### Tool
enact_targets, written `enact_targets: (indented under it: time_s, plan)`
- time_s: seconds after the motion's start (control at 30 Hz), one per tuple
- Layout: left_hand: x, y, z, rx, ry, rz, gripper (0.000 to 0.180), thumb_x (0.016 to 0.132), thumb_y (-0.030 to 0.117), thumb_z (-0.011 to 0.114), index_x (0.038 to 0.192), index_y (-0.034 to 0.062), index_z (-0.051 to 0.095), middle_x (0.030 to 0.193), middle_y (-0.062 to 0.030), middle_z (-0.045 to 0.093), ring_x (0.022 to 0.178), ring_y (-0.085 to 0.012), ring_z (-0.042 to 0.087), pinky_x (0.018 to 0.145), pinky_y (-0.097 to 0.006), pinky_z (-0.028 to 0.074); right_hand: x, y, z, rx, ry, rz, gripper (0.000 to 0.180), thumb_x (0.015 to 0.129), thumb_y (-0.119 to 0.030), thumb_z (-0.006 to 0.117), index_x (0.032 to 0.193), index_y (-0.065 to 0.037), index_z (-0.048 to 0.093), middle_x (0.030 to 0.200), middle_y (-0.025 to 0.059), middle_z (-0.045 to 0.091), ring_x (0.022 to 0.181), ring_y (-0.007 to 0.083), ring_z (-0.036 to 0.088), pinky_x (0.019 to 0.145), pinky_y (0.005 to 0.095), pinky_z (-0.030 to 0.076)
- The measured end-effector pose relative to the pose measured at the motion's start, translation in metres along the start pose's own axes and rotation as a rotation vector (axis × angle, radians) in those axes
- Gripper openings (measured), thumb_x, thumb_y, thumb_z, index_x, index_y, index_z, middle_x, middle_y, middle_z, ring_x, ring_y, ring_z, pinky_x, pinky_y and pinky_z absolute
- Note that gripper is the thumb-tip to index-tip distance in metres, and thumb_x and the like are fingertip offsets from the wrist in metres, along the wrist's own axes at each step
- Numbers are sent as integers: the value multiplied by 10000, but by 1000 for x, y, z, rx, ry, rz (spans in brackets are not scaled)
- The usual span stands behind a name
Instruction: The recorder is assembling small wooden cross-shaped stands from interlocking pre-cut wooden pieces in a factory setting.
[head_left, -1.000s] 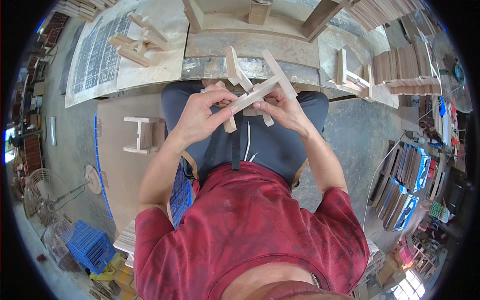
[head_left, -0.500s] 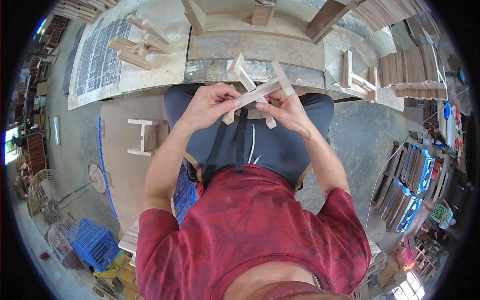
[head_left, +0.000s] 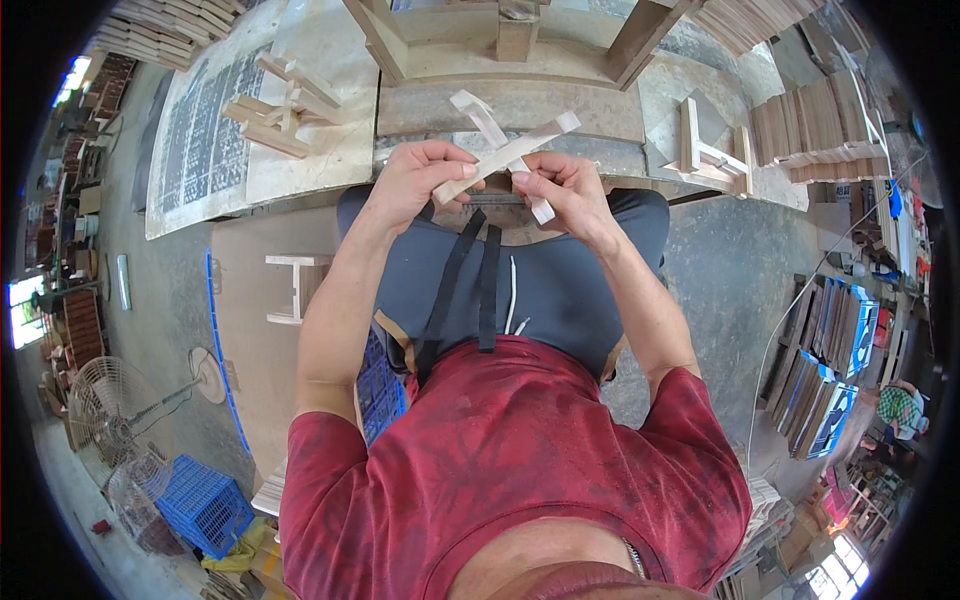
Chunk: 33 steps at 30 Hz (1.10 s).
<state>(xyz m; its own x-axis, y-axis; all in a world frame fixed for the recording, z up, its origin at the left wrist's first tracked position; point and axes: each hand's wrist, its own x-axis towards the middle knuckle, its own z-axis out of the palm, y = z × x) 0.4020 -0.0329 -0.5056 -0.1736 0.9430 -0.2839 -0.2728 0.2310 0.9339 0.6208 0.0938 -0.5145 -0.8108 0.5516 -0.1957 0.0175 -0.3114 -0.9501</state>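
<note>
In front of my lap I hold a pale wooden frame (head_left: 540,139) of joined bars. One long bar slants up to the right across a thinner one, so they look like an X from above. My left hand (head_left: 425,183) pinches the near left end of the long bar between thumb and fingers. Closed around the lower part of the crossing bar is my right hand (head_left: 570,197), its thumb on top and some fingers hidden behind the wood. A similar wooden assembly (head_left: 290,115) rests on the bench to the left, and another (head_left: 712,150) on the right.
The worn workbench (head_left: 400,110) runs past my knees, with a large wooden frame (head_left: 460,66) on it. Stacked wooden strips (head_left: 815,125) stand at the right. An H-shaped wooden piece (head_left: 296,289), a fan (head_left: 105,400) and a blue crate (head_left: 205,505) are on the left.
The wooden frame has been tilted in my hands, and its end crosspieces no longer show as before. Both hands keep hold of it. The whole view has shifted slightly.
</note>
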Motion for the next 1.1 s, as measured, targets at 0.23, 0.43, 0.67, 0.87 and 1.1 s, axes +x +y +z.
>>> enact_targets:
  time_s: [0.23,0.43,0.67,0.87,1.1]
  plan:
    - [12,10,-1,-55,15,-93,241,948,138,670,1124,-25,691,1026,-131,746,914,-205,728,766,-338,624,23,10,-6,164,16,-80,146,932,-147,722,910,-5,746,803,18,705,712,54,588,629,231,420]
    - [3,11,24,-44,1,321,390,954,182,693,1284,-20,638,1108,-96,724,949,-192,710,870,-335,585,35,-2,-19,142,159,18,335,998,-315,623,876,-15,708,753,32,687,602,81,583,523,252,405]
    - [57,36,38,707,506,561,241,893,168,775,1093,37,746,750,-48,710,630,-108,626,610,-303,505,93,-19,-21,207,293,-259,368,1057,-325,443,1160,11,555,735,150,668,557,175,599,514,300,446]
    - [124,57,33,796,492,596,265,930,250,743,1078,30,742,842,-142,743,760,-232,707,715,-363,539,169,-10,-80,-289,489,-582,327,1042,-286,461,1131,6,577,975,183,662,697,258,704,562,366,580]
    - [175,65,-17,1044,500,608,338,962,265,728,1110,-39,721,970,-166,760,901,-239,712,803,-382,544,235,-30,-71,-1080,880,-1032,187,841,-169,660,879,9,705,746,195,698,668,351,683,649,476,549]
